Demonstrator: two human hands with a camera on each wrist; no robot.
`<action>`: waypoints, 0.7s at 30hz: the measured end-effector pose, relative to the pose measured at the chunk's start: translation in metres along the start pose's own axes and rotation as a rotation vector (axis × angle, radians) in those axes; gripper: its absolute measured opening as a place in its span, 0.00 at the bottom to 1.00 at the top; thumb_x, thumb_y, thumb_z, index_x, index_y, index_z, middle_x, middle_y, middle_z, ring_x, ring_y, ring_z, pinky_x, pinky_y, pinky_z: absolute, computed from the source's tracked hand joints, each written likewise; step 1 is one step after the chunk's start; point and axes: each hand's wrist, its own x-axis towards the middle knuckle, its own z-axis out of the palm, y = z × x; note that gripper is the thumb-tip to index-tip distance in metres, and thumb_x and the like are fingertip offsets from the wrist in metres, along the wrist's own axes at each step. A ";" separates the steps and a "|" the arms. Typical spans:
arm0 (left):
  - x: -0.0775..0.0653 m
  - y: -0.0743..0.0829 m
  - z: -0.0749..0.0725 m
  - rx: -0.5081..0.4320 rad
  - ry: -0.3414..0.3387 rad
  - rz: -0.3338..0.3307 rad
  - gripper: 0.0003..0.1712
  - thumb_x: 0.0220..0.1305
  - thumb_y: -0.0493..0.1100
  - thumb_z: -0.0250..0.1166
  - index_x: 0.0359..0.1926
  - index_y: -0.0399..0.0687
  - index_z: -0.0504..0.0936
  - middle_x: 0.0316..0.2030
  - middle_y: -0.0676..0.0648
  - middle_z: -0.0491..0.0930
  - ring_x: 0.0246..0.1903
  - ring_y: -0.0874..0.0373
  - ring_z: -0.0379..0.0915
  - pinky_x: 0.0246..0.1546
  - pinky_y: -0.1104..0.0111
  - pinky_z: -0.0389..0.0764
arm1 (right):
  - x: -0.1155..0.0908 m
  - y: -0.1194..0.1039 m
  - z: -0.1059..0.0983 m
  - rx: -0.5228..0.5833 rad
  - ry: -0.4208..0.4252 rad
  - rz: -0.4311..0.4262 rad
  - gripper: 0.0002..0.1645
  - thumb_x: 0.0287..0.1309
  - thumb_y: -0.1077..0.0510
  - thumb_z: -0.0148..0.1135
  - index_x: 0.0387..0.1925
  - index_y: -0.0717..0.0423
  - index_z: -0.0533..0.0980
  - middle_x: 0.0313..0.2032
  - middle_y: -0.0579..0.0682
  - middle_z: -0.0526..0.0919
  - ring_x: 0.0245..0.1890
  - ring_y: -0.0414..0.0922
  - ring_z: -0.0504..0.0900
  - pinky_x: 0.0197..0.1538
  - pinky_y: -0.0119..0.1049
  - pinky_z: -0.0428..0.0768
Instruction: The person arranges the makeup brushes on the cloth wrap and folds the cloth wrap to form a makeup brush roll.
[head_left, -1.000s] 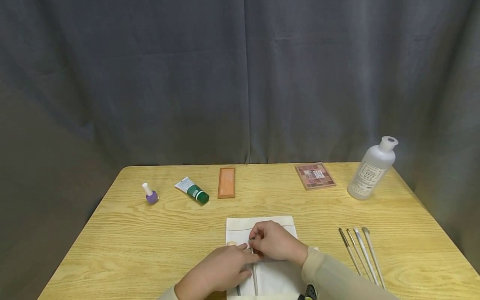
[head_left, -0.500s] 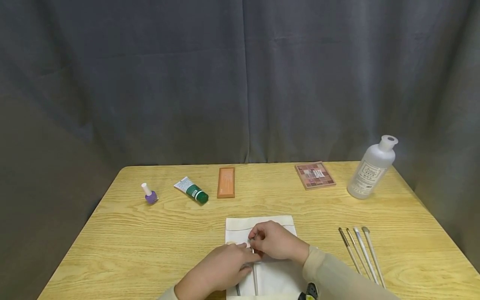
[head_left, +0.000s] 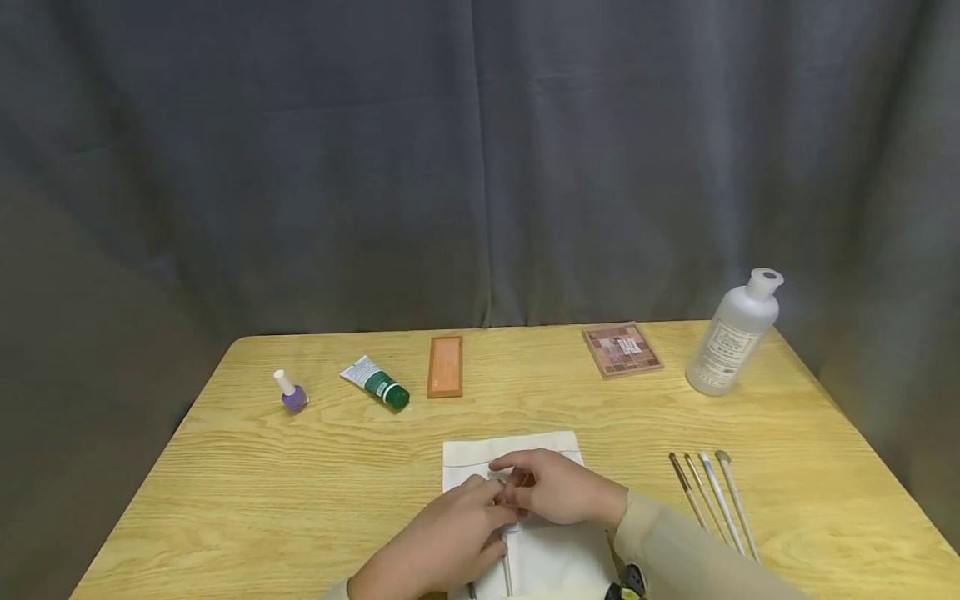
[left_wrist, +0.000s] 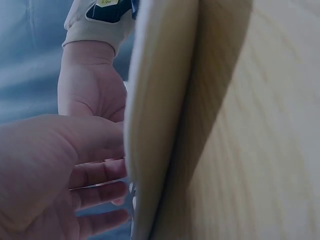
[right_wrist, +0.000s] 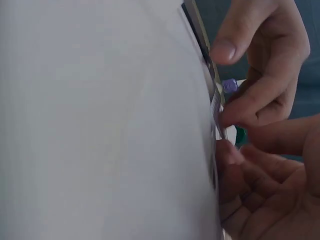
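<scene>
A white fabric pouch (head_left: 555, 558) lies at the front middle of the table. Two thin makeup brush handles run down its left part; the grey makeup brush (head_left: 507, 575) shows below the fingers. My left hand (head_left: 446, 533) lies over the pouch's left side, fingers fairly straight; in the right wrist view its index fingertip touches a silvery handle (right_wrist: 216, 107) at the pouch. From the right, my right hand (head_left: 562, 487) meets it, thumb and fingers pinching at the brush's upper end, index finger stretched out above. The brush's upper end is hidden by both hands.
Several makeup brushes (head_left: 716, 500) lie on the right. Along the back are a purple nail polish bottle (head_left: 294, 397), a green-and-white tube (head_left: 378, 384), an orange flat case (head_left: 446, 367), an eyeshadow palette (head_left: 622, 348) and a clear bottle (head_left: 727, 342). Behind hangs a grey curtain (head_left: 480, 167).
The head view has shifted slightly, so the scene sits a little further left. My right index finger has straightened and the hand has come lower, closer against my left fingers.
</scene>
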 end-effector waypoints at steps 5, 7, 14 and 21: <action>0.000 0.002 0.001 0.039 -0.040 0.065 0.12 0.66 0.51 0.67 0.48 0.57 0.87 0.49 0.60 0.78 0.52 0.63 0.68 0.52 0.68 0.73 | -0.016 0.006 -0.011 0.044 0.053 -0.012 0.15 0.71 0.60 0.57 0.56 0.57 0.79 0.35 0.50 0.82 0.32 0.47 0.81 0.30 0.33 0.77; -0.001 0.003 0.002 0.039 -0.067 0.076 0.12 0.66 0.52 0.66 0.47 0.58 0.86 0.49 0.61 0.78 0.55 0.62 0.68 0.53 0.66 0.73 | -0.023 0.010 -0.017 0.028 0.077 -0.015 0.14 0.72 0.59 0.56 0.54 0.56 0.80 0.35 0.50 0.82 0.31 0.47 0.82 0.30 0.34 0.77; 0.002 0.005 0.001 0.015 -0.143 0.011 0.20 0.67 0.54 0.66 0.56 0.54 0.83 0.52 0.59 0.76 0.58 0.60 0.67 0.59 0.63 0.71 | -0.048 0.015 -0.043 -0.105 0.185 -0.039 0.12 0.71 0.59 0.58 0.51 0.57 0.81 0.35 0.48 0.82 0.27 0.41 0.80 0.29 0.34 0.78; 0.012 0.011 0.000 0.007 -0.176 -0.025 0.20 0.64 0.53 0.67 0.55 0.54 0.84 0.50 0.58 0.76 0.54 0.61 0.65 0.55 0.67 0.71 | -0.080 0.023 -0.074 -0.277 0.280 0.031 0.11 0.67 0.59 0.63 0.48 0.59 0.81 0.34 0.43 0.81 0.28 0.38 0.75 0.29 0.33 0.76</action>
